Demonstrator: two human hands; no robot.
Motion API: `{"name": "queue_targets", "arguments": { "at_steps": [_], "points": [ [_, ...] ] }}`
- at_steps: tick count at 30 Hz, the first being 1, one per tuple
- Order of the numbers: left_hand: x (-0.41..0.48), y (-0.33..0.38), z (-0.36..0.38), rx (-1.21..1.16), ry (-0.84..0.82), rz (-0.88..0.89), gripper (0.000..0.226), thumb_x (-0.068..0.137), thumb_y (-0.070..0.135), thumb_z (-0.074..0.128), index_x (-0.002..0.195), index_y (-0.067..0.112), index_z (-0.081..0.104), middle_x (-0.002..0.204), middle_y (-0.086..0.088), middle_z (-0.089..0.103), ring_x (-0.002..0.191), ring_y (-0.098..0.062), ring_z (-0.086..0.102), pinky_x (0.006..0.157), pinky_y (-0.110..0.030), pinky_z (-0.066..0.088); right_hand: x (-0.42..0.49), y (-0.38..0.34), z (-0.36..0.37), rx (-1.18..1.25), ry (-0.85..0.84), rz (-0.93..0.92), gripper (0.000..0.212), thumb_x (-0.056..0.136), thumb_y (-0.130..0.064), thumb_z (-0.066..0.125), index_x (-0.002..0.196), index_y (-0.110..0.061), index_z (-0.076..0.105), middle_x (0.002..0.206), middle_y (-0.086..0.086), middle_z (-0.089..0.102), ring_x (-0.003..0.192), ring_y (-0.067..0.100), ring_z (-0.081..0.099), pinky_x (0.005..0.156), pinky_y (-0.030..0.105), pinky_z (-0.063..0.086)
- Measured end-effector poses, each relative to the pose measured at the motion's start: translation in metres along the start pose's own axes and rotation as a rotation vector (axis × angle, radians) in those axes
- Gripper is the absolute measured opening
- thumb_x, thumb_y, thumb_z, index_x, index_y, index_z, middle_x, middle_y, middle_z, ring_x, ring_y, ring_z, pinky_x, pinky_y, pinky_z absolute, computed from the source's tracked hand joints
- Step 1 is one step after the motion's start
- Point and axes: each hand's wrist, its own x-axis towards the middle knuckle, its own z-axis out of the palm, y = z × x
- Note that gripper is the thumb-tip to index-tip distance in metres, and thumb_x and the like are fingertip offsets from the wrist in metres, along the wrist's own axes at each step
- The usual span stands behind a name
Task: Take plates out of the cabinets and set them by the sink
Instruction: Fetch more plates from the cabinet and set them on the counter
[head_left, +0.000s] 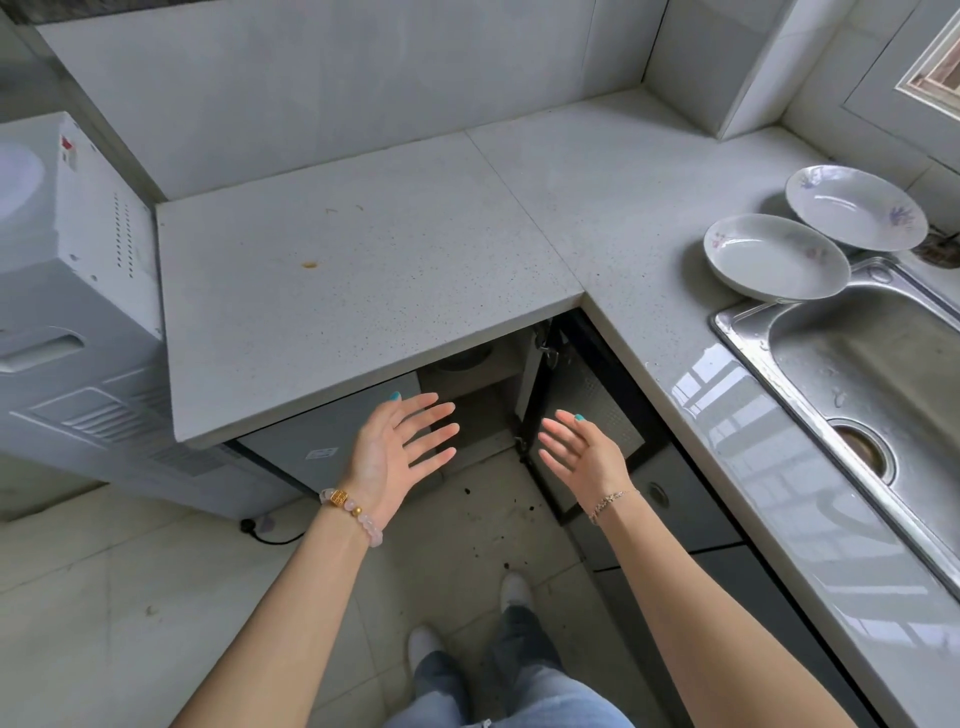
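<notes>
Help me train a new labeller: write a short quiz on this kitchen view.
1. True or false: the left hand and the right hand are both open and empty.
2. How many plates lie on the counter?
3. The nearer plate: A lies down in the basin of the sink; B overlaps the sink's rim; C is held in one hand.
Key: 1 true; 2 two; 3 B.
</notes>
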Motion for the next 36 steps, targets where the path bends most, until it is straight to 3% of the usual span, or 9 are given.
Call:
{"name": "queue_targets", "arguments": {
  "at_steps": [9, 23, 28, 32, 36],
  "points": [
    [0.013, -0.004, 0.012, -0.015, 0.020, -0.015, 0.036, 0.097, 0.035, 0.040, 0.110, 0.010, 0.062, 0.114, -0.011, 0.067, 0.106, -0.029, 0.063, 0.089, -0.044, 0.050, 0.005, -0.007, 0.011, 0.046, -0.021, 0.014, 0.030, 0.099, -0.020, 0.040, 0.117, -0.009, 0.061, 0.100, 0.006, 0.069, 0.090, 0.020, 0.067, 0.077, 0.032, 0.054],
    [0.099, -0.067, 0.046, 0.010, 0.122, -0.189, 0.033, 0.098, 0.029, 0.040, 0.115, 0.009, 0.059, 0.112, -0.009, 0.067, 0.105, -0.027, 0.064, 0.087, -0.042, 0.051, 0.076, -0.011, -0.012, 0.104, 0.062, 0.079, 0.029, 0.097, -0.019, 0.044, 0.113, -0.010, 0.066, 0.094, 0.005, 0.070, 0.089, 0.020, 0.067, 0.079, 0.032, 0.054],
    [0.155, -0.095, 0.035, 0.027, 0.100, -0.264, 0.029, 0.097, 0.026, 0.041, 0.114, 0.011, 0.059, 0.114, -0.009, 0.066, 0.106, -0.026, 0.063, 0.091, -0.042, 0.050, 0.116, 0.021, -0.020, 0.126, 0.046, 0.083, 0.023, 0.096, -0.021, 0.045, 0.104, -0.014, 0.066, 0.096, 0.004, 0.069, 0.091, 0.019, 0.065, 0.080, 0.031, 0.054],
    [0.217, -0.122, 0.007, -0.026, 0.106, -0.296, 0.029, 0.097, 0.025, 0.042, 0.117, 0.010, 0.058, 0.116, -0.008, 0.065, 0.106, -0.025, 0.062, 0.089, -0.041, 0.050, 0.166, 0.057, -0.029, 0.167, 0.055, 0.089, 0.027, 0.099, -0.022, 0.038, 0.113, -0.012, 0.060, 0.100, 0.004, 0.066, 0.093, 0.017, 0.063, 0.087, 0.031, 0.051],
    [0.272, -0.146, -0.021, -0.045, 0.109, -0.294, 0.028, 0.098, 0.025, 0.039, 0.111, 0.012, 0.059, 0.113, -0.005, 0.065, 0.104, -0.022, 0.062, 0.086, -0.039, 0.051, 0.214, 0.087, -0.022, 0.174, 0.042, 0.065, 0.027, 0.100, -0.022, 0.033, 0.106, -0.015, 0.059, 0.095, 0.001, 0.066, 0.085, 0.013, 0.063, 0.079, 0.027, 0.051]
  ]
}}
